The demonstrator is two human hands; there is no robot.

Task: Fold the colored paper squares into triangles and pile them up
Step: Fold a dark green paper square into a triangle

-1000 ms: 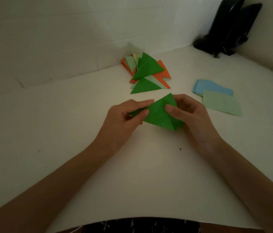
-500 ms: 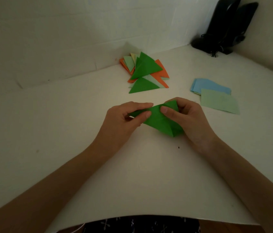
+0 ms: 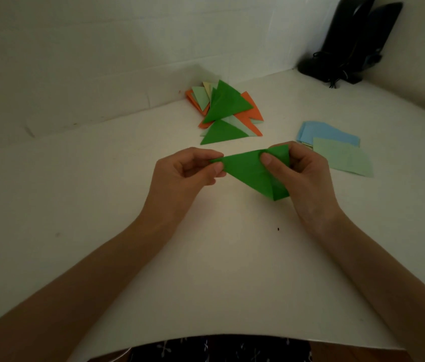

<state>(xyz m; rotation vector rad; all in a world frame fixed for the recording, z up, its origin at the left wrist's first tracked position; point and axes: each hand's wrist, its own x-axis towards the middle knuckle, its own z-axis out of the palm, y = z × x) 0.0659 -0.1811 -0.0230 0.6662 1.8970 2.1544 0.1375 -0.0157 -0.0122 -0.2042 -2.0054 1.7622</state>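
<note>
Now, left grip (image 3: 183, 173) pinching green paper (image 3: 247, 170) corner, right grip (image 3: 307, 176) clamped on opposite end

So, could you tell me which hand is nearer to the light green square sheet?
Right. The right hand, pinching the dark green paper, is just beside the light green sheet; the left hand pinches the paper's opposite corner, farther from the sheet.

blue squares (image 3: 327, 131) half under pale-green square (image 3: 342, 158)
</note>
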